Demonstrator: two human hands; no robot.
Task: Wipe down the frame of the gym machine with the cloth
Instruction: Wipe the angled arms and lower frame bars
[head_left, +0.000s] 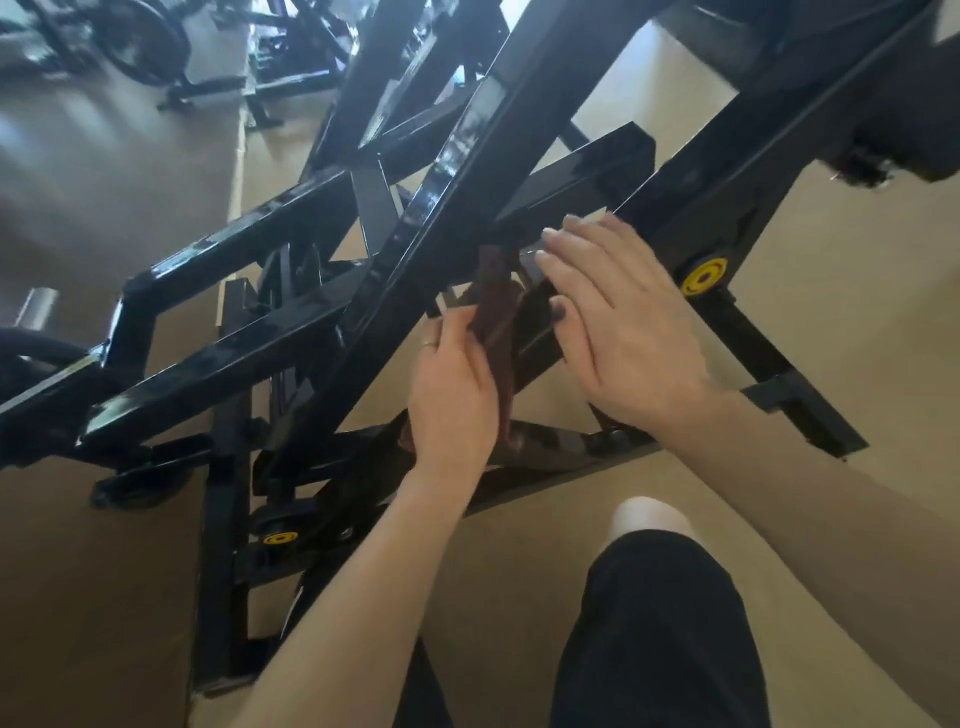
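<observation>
at the far left, blurred exercise bikes (140, 47) stand on the tan floor (93, 218), well apart from the hands. nearer, the black frame (249, 343) of the gym machine fills the middle of the view: glossy square tubes run slantwise from the near left up to the far right, crossing one another. a small yellow cap (280, 538) sits low on the frame at the near left of the person's forearm.

just right of centre, the left hand (454, 395) is curled round a dark reddish-brown cloth (498, 312), a ring on one finger. the cloth hangs in a narrow strip, its upper part lying against a frame tube where the bars cross and its lower end showing below the hand. whether the cloth wraps behind the tube cannot be told.

to the right, the right hand (618, 317) lies with fingers straight and together, fingertips resting on the slanted tube just beside the cloth; it holds nothing. further right, a larger yellow cap (704, 276) marks a pivot on the frame.

near the bottom right, the person's knee in black shorts (660, 623) is bent above the floor.
</observation>
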